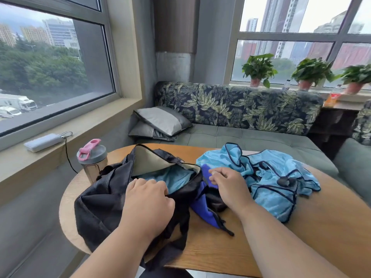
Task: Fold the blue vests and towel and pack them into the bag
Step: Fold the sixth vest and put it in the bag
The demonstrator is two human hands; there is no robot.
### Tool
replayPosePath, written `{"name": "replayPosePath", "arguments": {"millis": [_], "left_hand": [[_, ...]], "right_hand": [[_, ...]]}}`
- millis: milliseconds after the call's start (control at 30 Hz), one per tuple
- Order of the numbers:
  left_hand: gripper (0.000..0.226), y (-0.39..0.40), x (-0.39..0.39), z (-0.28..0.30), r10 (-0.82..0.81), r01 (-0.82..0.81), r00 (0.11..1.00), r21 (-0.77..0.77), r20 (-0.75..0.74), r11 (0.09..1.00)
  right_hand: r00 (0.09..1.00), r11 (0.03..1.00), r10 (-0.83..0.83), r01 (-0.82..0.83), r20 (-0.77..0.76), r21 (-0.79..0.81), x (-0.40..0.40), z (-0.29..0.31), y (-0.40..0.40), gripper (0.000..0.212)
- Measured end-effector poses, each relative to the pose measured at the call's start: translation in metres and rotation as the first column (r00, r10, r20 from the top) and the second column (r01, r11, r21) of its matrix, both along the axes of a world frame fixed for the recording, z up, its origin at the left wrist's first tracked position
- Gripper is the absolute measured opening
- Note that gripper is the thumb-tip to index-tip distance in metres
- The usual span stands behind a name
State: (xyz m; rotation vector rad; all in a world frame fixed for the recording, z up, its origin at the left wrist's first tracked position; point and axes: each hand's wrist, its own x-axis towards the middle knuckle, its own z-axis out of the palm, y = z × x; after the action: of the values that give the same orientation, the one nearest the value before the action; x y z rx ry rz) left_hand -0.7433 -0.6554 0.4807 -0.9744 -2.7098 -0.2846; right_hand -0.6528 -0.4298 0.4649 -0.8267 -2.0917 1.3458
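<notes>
A black bag (100,205) lies open on the round wooden table (301,237), with light blue cloth (176,179) showing inside its mouth. My left hand (148,201) grips the bag's near rim with curled fingers. My right hand (228,187) pinches a dark blue cloth (204,211) that hangs over the bag's right edge onto the table. To the right lies a crumpled heap of light blue vests (269,181) with dark trim, untouched by either hand.
A shaker bottle (92,159) with a pink and grey lid stands at the table's left edge, close to the bag. A power bank (43,142) with a cable lies on the windowsill. A leaf-patterned sofa (241,109) with grey pillows (160,123) sits behind the table.
</notes>
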Motion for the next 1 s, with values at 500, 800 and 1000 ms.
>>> {"name": "replayPosePath", "arguments": {"millis": [500, 800, 1000], "left_hand": [[0.032, 0.119, 0.087, -0.033, -0.295, 0.312, 0.949, -0.196, 0.110, 0.930], [0.050, 0.176, 0.091, -0.068, -0.252, 0.303, 0.925, -0.150, 0.284, 0.941], [0.050, 0.216, 0.092, -0.093, -0.129, 0.186, 0.844, -0.058, 0.521, 0.981]], "right_hand": [[0.939, 0.956, -0.293, 0.294, 0.182, 0.021, 0.140, -0.079, 0.080, 0.042], [0.834, 0.985, -0.163, 0.112, 0.527, 0.128, 0.143, -0.080, 0.101, 0.072], [0.839, 0.992, -0.109, 0.059, 0.533, 0.111, 0.144, -0.084, 0.107, 0.069]]}}
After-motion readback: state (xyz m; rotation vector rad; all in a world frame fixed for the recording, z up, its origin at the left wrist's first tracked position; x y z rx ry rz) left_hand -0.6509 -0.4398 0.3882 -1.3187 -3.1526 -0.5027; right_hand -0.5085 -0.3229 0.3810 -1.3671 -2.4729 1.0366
